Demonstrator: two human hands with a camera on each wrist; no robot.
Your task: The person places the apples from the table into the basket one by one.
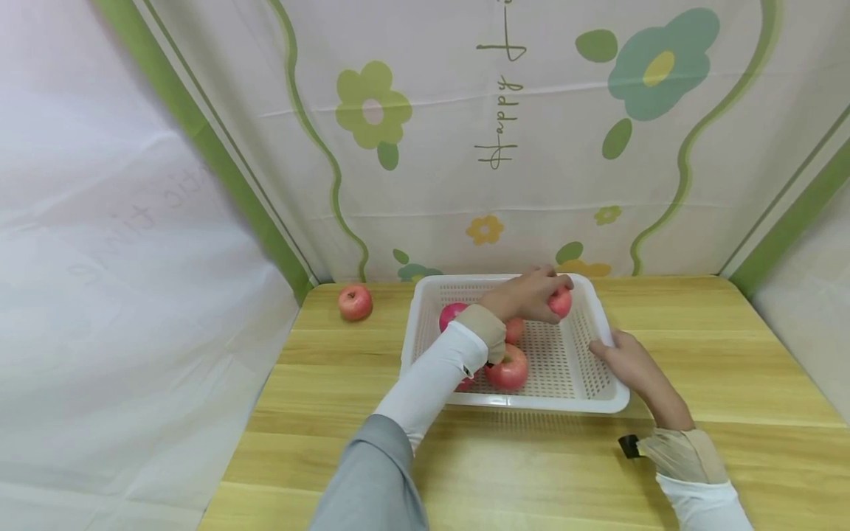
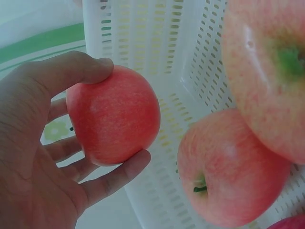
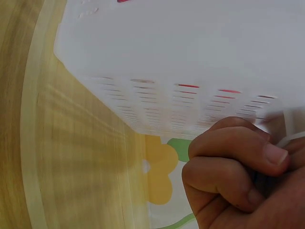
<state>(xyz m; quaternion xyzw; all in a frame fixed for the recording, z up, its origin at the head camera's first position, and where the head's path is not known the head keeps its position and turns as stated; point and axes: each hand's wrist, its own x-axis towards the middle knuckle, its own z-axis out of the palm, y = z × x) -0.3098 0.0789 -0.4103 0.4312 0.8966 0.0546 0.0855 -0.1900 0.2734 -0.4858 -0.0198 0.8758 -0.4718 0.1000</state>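
Note:
My left hand (image 1: 527, 295) reaches across the white plastic basket (image 1: 518, 402) and holds a red apple (image 1: 560, 302) near its far right corner. In the left wrist view, the thumb and fingers wrap around this apple (image 2: 114, 117), which is above the basket floor. Larger apples (image 1: 508, 366) sit in the basket, partly hidden by the forearm; one apple (image 2: 233, 167) shows its stem. At the basket's right side, my right hand (image 1: 627, 361) grips the rim, thumb on top. Curled fingers (image 3: 224, 176) show beside the slotted wall in the right wrist view.
A single apple (image 1: 355, 302) rests on the wooden table (image 1: 319, 413), left of the basket. A deeper pink round fruit (image 1: 454, 316) lies inside the basket's left part. Behind the table hangs a flowered cloth (image 1: 438, 184), with white cloth walls on both sides.

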